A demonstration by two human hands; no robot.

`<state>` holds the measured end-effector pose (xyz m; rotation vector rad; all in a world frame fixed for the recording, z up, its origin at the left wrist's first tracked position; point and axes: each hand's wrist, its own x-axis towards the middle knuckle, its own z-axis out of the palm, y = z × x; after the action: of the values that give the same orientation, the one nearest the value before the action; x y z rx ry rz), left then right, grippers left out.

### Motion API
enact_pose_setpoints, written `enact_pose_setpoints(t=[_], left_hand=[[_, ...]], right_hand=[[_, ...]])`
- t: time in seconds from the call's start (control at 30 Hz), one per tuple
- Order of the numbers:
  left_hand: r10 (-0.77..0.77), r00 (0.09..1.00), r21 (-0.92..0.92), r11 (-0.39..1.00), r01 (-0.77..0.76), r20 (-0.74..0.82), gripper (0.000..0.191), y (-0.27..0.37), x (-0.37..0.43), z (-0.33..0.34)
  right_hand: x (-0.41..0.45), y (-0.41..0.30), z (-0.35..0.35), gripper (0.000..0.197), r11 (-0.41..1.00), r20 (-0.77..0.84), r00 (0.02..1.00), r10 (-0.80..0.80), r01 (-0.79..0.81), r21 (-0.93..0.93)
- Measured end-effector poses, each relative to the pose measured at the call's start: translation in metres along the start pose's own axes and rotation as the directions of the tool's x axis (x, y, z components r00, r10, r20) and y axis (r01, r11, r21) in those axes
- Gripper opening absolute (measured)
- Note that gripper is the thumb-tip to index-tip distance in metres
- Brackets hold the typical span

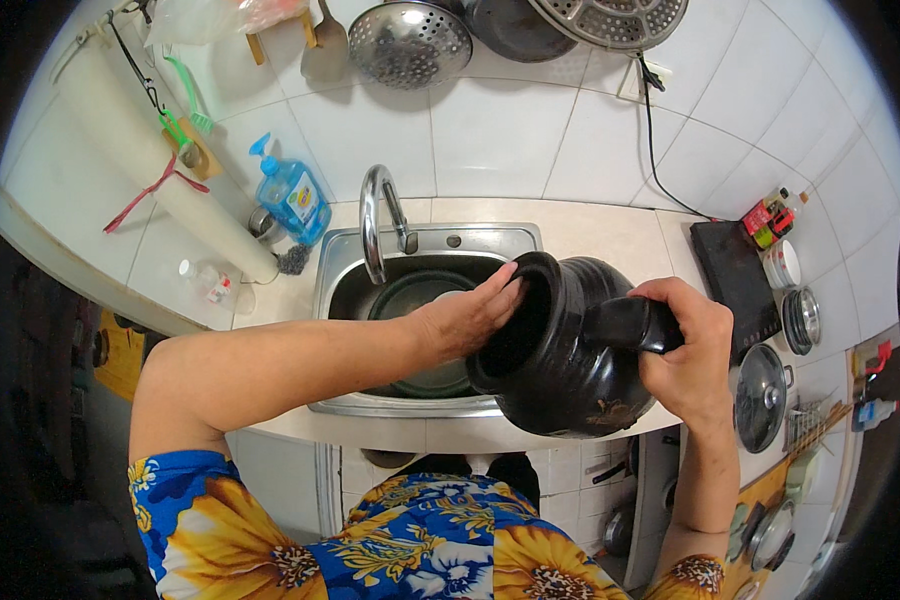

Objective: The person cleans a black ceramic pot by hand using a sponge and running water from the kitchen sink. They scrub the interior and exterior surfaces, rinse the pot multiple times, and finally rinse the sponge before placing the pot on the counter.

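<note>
A black glazed ceramic pot is tipped on its side above the right part of the sink, its wide mouth facing left. My right hand is wrapped around the pot's short thick handle. At the mouth, my left hand has its fingers straight and reaching in past the rim, some fingertips hidden in the dark inside. Below, the stainless steel sink holds a dark round basin, partly covered by my left forearm. A chrome faucet arches over the sink's back left.
Left of the sink stand a blue pump bottle, a steel wool scrubber and a clear plastic bottle. To the right are a black induction cooker, a glass lid and stacked bowls. A perforated ladle hangs on the wall.
</note>
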<state>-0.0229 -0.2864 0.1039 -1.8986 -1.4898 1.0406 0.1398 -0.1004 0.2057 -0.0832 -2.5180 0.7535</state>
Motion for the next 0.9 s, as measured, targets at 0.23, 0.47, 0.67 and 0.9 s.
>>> enact_pose_setpoints(t=[0.23,0.47,0.67,0.9], left_hand=[[0.023,0.996,-0.097,0.995,-0.032,-0.089,0.036,0.010,-0.014,0.009],[0.077,0.990,-0.505,0.854,-0.127,-0.119,0.021,0.005,-0.021,0.005],[0.205,0.977,-0.504,0.838,-0.208,-0.063,0.016,0.001,-0.012,0.011],[0.149,0.989,-0.891,0.450,-0.068,0.000,0.021,-0.010,-0.015,0.017]], right_hand=[[0.005,0.005,0.011,0.030,0.999,0.020,1.000,-0.001,0.000,0.044],[0.011,0.003,0.019,0.030,1.000,0.080,0.997,-0.019,0.017,0.023],[0.017,0.003,0.027,0.030,0.999,0.136,0.990,-0.043,0.040,0.024],[0.020,0.004,0.037,0.029,0.996,0.144,0.988,-0.059,0.048,0.075]])
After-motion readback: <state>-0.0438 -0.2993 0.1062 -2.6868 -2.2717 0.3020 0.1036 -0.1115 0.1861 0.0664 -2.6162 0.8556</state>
